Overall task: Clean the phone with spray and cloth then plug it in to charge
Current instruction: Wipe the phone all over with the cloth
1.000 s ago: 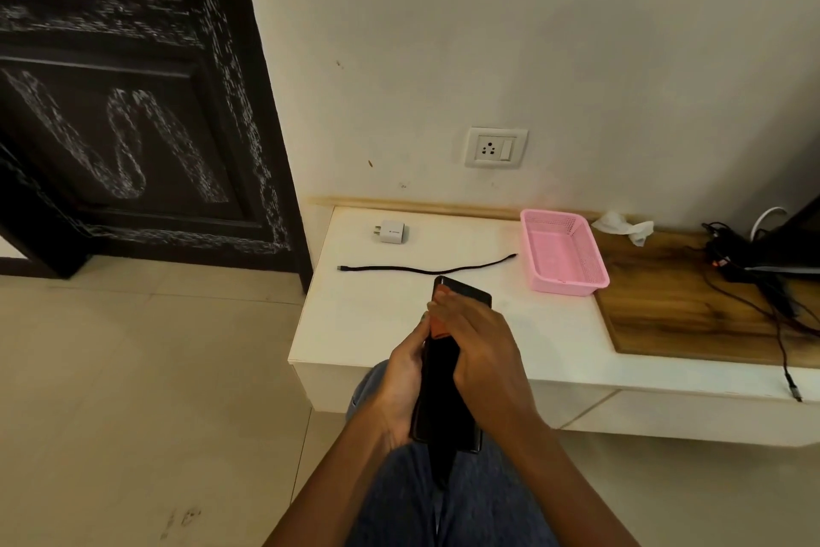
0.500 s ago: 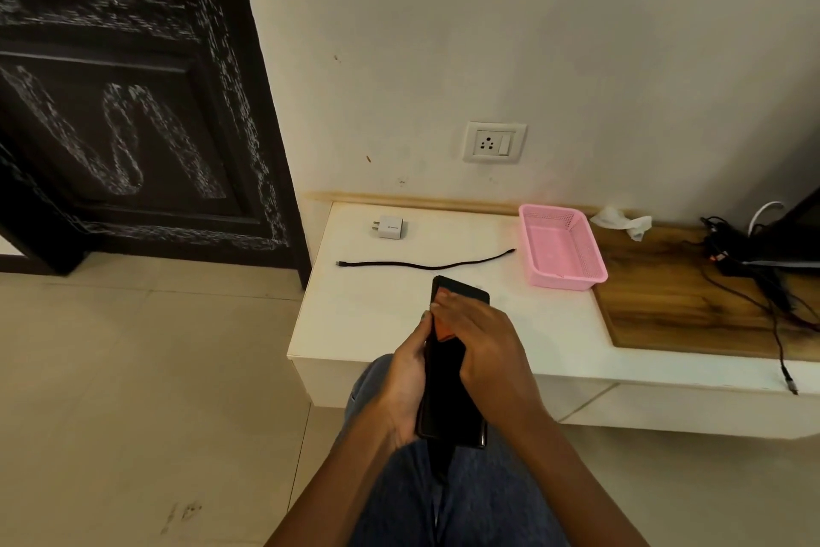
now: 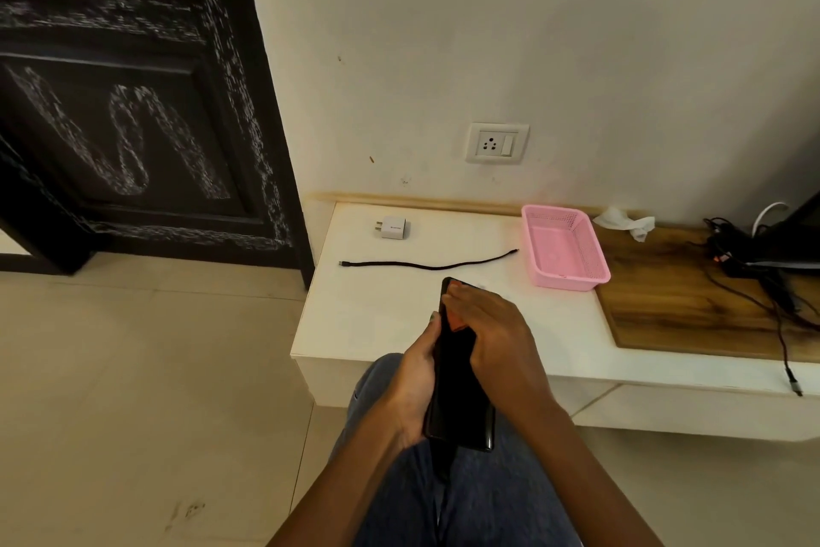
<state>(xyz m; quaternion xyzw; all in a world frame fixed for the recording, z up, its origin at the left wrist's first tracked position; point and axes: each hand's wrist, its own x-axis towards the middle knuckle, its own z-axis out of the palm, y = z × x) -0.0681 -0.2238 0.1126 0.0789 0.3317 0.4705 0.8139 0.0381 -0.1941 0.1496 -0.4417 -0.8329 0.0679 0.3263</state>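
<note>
A black phone (image 3: 459,387) stands on end over my lap, in front of the white shelf (image 3: 381,311). My left hand (image 3: 415,378) grips its left edge. My right hand (image 3: 492,333) lies over the phone's upper half and presses a small orange cloth (image 3: 455,320) against it; only a corner of the cloth shows. A white charger adapter (image 3: 392,228) and a short black cable (image 3: 426,264) lie on the shelf behind the phone. The wall socket (image 3: 497,143) sits above them. No spray bottle is in view.
A pink plastic basket (image 3: 563,249) stands on the shelf to the right, a crumpled white tissue (image 3: 625,222) behind it. Further right is a wooden board (image 3: 692,302) with tangled black wires (image 3: 754,280). A dark door (image 3: 133,103) is at the left.
My right hand with the cloth has slid slightly up the phone towards its top end. The phone and left hand have hardly moved.
</note>
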